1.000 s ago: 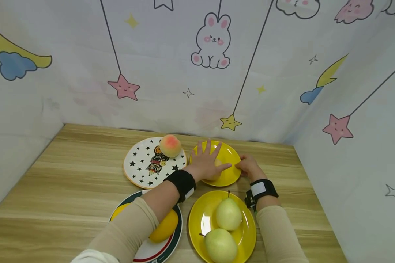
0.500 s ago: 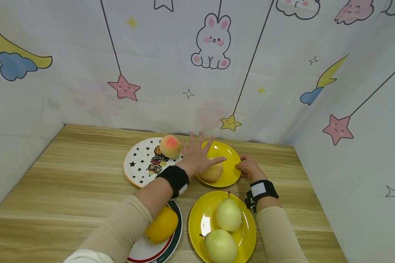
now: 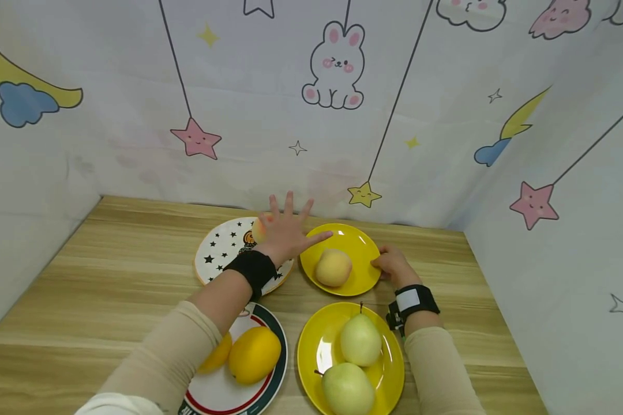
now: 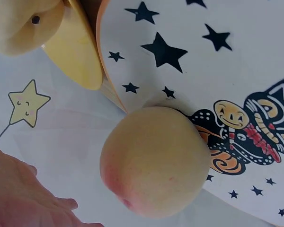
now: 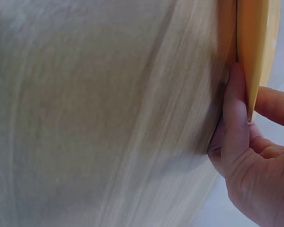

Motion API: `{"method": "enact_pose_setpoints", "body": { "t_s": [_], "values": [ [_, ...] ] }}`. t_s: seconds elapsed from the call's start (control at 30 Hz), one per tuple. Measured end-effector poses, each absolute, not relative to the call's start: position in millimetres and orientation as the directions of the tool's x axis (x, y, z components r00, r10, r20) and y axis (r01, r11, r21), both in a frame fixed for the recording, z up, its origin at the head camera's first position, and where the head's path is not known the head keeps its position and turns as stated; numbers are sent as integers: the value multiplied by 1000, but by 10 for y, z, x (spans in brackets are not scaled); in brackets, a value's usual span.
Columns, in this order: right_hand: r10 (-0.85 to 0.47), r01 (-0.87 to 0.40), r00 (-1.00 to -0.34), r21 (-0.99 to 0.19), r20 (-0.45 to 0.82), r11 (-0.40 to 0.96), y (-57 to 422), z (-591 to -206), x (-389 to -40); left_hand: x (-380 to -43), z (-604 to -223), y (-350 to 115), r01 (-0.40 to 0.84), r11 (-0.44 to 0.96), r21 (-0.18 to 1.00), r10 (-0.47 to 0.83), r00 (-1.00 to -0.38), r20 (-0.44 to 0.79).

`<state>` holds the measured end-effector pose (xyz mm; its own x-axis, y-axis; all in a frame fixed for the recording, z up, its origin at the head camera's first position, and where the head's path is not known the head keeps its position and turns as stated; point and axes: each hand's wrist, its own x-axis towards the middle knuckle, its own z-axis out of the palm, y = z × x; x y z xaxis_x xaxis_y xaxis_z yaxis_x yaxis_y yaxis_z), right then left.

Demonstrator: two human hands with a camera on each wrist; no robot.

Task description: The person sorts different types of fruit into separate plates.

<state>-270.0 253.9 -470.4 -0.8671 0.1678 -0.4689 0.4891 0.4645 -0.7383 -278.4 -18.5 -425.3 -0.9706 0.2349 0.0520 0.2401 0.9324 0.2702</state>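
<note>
My left hand (image 3: 284, 231), fingers spread, hovers over a blushed peach (image 4: 156, 163) on a white plate with black stars (image 3: 215, 245). In the left wrist view a gap shows between that hand and the peach; the head view shows only part of this fruit behind the fingers. To the right, a paler yellow peach (image 3: 334, 268) lies on a small yellow plate (image 3: 362, 274). My right hand (image 3: 393, 265) pinches this plate's right rim; the right wrist view shows the rim (image 5: 255, 52) between the thumb and fingers.
Nearer stands a larger yellow plate (image 3: 311, 346) with two green pears (image 3: 360, 340). Left of it, a dark-rimmed white plate (image 3: 277, 374) carries two yellow mangoes (image 3: 254, 354), one partly behind my left sleeve. A patterned cloth wall (image 3: 270, 173) closes off the table's back.
My left hand has moved left, from above the pale peach on the small yellow plate to above the blushed peach. The right hand keeps its grip on the rim.
</note>
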Motion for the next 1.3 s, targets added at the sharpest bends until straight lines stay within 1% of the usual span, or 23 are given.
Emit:
{"method": "enact_pose_setpoints", "body": {
  "t_s": [0.27, 0.57, 0.9, 1.3],
  "values": [
    [163, 477, -873, -734, -460, 483, 2544, -4707, -2688, -2834, -4255, -352, 209, 946, 248, 205, -978, 44],
    [161, 478, -873, -742, -460, 471, 2535, -4698, -2694, -2848, -4233, -557, 162, 918, 363, 170, -985, 10],
    [166, 477, -874, -740, -457, 474, 2552, -4691, -2699, -2851, -4278, -692, 149, 880, 450, 146, -988, 42],
    [166, 482, -872, -743, -461, 464, 2538, -4673, -2685, -2933, -4457, -735, 164, 862, 479, 162, -986, 46]
  ]
}}
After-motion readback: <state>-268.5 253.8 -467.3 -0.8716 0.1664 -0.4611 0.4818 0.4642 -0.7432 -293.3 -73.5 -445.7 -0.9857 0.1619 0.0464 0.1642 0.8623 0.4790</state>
